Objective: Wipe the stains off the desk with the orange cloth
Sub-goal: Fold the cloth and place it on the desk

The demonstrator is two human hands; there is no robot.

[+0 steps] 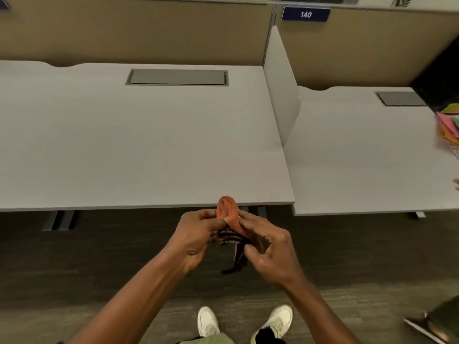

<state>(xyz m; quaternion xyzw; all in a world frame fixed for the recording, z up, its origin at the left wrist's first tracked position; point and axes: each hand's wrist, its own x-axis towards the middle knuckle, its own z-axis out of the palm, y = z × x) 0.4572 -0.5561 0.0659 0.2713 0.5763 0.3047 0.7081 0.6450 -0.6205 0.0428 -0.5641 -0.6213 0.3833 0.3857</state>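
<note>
An orange cloth (228, 211) is bunched between both of my hands, just in front of the near edge of the grey desk (139, 145). My left hand (196, 234) pinches its left side and my right hand (270, 252) grips its right side. A dark striped strap or band (234, 254) hangs down below the cloth between my hands. The cloth is held in the air and does not touch the desk. I see no clear stains on the desk surface from here.
A grey cable hatch (177, 76) sits at the back of the desk. A white divider (280, 83) separates it from a second desk (360, 157) on the right, where coloured cloths (448, 125) lie at the far right edge. Beige partition walls stand behind.
</note>
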